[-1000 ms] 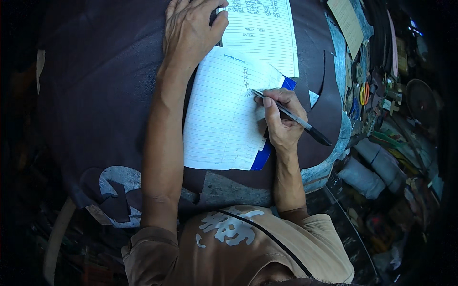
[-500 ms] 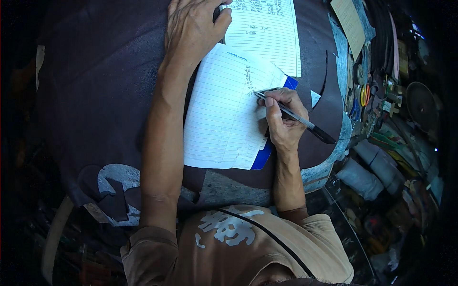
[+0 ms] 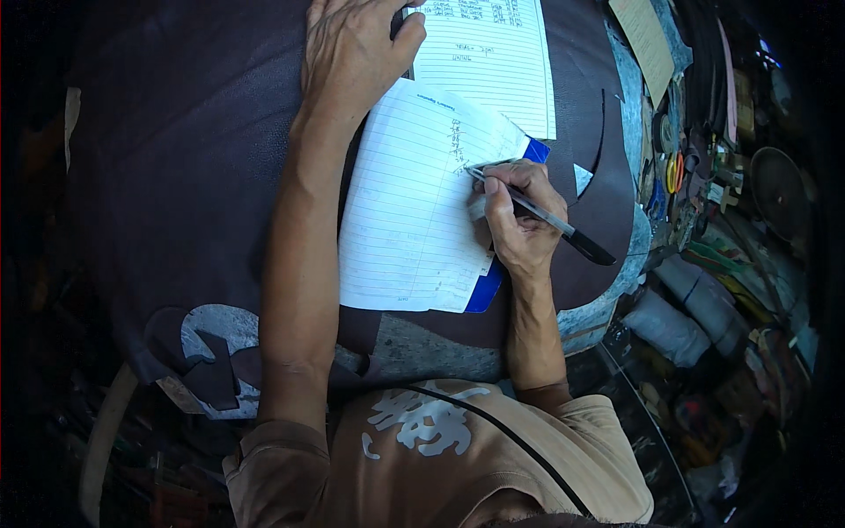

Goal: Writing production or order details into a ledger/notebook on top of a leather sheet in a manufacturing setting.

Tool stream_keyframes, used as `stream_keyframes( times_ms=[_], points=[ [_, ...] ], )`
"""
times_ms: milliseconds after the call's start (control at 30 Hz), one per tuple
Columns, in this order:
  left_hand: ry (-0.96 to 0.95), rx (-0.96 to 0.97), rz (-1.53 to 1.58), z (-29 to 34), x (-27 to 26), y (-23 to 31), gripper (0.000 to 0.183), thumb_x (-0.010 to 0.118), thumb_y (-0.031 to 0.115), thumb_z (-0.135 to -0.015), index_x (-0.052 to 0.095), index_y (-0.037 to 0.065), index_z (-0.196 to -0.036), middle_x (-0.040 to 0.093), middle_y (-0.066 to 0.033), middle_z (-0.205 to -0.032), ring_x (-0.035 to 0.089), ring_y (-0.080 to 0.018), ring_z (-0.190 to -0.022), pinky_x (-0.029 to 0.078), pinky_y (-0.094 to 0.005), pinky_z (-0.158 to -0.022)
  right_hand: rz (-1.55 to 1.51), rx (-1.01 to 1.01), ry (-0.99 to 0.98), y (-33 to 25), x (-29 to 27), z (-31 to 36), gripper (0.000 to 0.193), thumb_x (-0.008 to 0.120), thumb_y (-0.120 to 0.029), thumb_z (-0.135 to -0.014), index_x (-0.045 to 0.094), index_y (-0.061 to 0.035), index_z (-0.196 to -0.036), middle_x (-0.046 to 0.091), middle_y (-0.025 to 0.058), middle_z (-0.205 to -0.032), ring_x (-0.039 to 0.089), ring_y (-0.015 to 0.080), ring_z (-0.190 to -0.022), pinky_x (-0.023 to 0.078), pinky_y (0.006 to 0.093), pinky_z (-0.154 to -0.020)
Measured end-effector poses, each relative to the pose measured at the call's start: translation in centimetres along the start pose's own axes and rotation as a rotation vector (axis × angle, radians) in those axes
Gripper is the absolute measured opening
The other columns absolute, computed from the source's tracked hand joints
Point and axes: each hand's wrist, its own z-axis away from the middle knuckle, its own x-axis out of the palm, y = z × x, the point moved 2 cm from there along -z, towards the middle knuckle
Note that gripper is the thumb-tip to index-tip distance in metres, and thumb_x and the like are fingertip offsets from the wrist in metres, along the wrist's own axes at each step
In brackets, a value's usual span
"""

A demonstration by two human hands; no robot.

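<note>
In my right hand is a black-capped pen with a clear barrel, pinched between thumb and fingers. The pen's tip meets a lined notebook page beside a short column of handwriting. Part of the blue notebook cover shows under the page's right side. My left hand curls at the top edge of the view, over a dark, flat-edged object beside a second written sheet. That object's kind is hidden, and some of the left fingertips are cut off.
Dark brown leather covers most of the worktable. Leather offcuts lie at its near left corner. To the right are a tan card, orange-handled scissors, a roll of tape and wrapped bundles.
The pen tip and right hand have shifted slightly left at the writing. My left hand stays in nearly the same place.
</note>
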Motion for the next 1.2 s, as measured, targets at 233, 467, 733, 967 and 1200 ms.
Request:
stream_keyframes(
  times_ms=[233, 467, 733, 967, 1200],
  points=[
    [0.004, -0.005, 0.003, 0.0, -0.4, -0.1, 0.026, 0.063, 0.019, -0.085, 0.068, 0.005, -0.105, 0.062, -0.0162, -0.13, 0.047, -0.0423, -0.132, 0.03, -0.0547, -0.113, -0.211, 0.213, 0.115, -0.1, 0.4, 0.3, 0.007, 0.071, -0.004, -0.082, 0.071, -0.001, -0.088, 0.071, 0.0087, -0.081, 0.063, 0.0168, -0.071, 0.046, 0.0318, -0.075],
    [0.012, 0.017, 0.01, 0.0, -0.2, 0.1, 0.025, 0.062, 0.018, -0.085, 0.067, 0.004, -0.105, 0.062, -0.0166, -0.13, 0.047, -0.0427, -0.131, 0.031, -0.0554, -0.112, 0.038, -0.048, 0.002, -0.6, 0.1, -0.6, 0.012, 0.075, -0.004, -0.081, 0.073, -0.0012, -0.093, 0.074, 0.0086, -0.088, 0.069, 0.0182, -0.081, 0.046, 0.0319, -0.077],
    [0.006, 0.005, 0.003, -0.1, -0.2, -0.1, 0.026, 0.061, 0.019, -0.086, 0.067, 0.003, -0.105, 0.061, -0.0171, -0.131, 0.047, -0.0425, -0.131, 0.03, -0.055, -0.113, 0.074, -0.074, -0.015, -0.7, 0.4, -0.8, 0.014, 0.075, -0.004, -0.081, 0.074, -0.0011, -0.095, 0.074, 0.0089, -0.088, 0.068, 0.0182, -0.079, 0.044, 0.0311, -0.078],
    [0.005, 0.001, 0.007, 0.0, -0.1, -0.1, 0.026, 0.063, 0.02, -0.085, 0.068, 0.004, -0.104, 0.061, -0.017, -0.131, 0.046, -0.0425, -0.132, 0.03, -0.0549, -0.113, 0.094, -0.071, -0.024, -0.9, 0.3, -0.9, 0.014, 0.074, -0.004, -0.081, 0.074, -0.0016, -0.095, 0.074, 0.0081, -0.088, 0.068, 0.0171, -0.078, 0.044, 0.0312, -0.077],
    [0.008, 0.014, 0.014, 0.0, -0.3, 0.0, 0.025, 0.063, 0.019, -0.085, 0.068, 0.003, -0.104, 0.061, -0.0171, -0.131, 0.047, -0.0425, -0.131, 0.03, -0.0549, -0.113, 0.052, -0.036, -0.028, -0.8, 0.0, -0.7, 0.014, 0.072, -0.006, -0.086, 0.072, -0.0003, -0.099, 0.074, 0.0087, -0.089, 0.067, 0.0152, -0.077, 0.046, 0.0289, -0.074]
  ],
)
